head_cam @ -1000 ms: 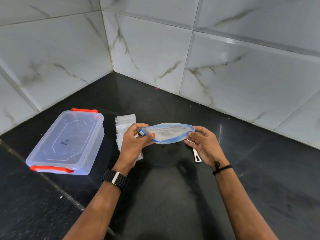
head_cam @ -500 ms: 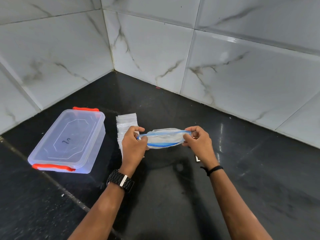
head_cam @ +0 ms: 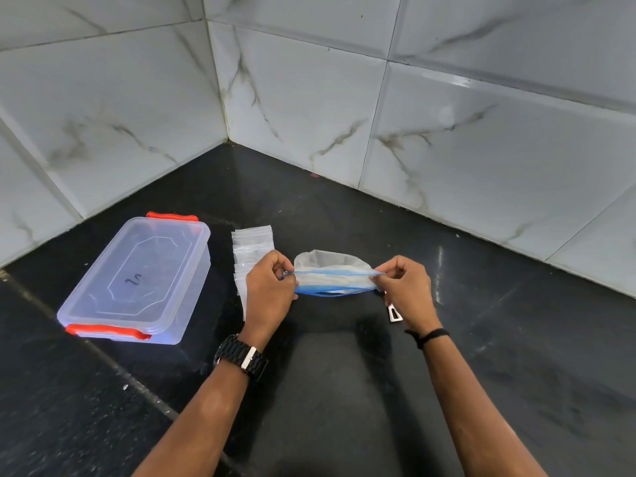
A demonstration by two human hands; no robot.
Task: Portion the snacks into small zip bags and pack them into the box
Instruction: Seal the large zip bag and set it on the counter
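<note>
A clear zip bag with a blue zip strip (head_cam: 332,278) is stretched level above the black counter. My left hand (head_cam: 270,290) pinches its left end and my right hand (head_cam: 404,287) pinches its right end. What is inside the bag cannot be made out. A stack of small clear zip bags (head_cam: 253,247) lies on the counter just behind my left hand, partly hidden by it. The clear plastic box (head_cam: 137,280) with red clips stands to the left, its lid on.
A small metal piece (head_cam: 395,313) lies on the counter under my right wrist. The black counter (head_cam: 344,390) runs into a corner of white marble-look wall tiles (head_cam: 309,98) behind the bags.
The bag's mouth has closed from a wide oval to a flat strip, pulled taut between both hands. Both hands have curled tighter on its ends.
</note>
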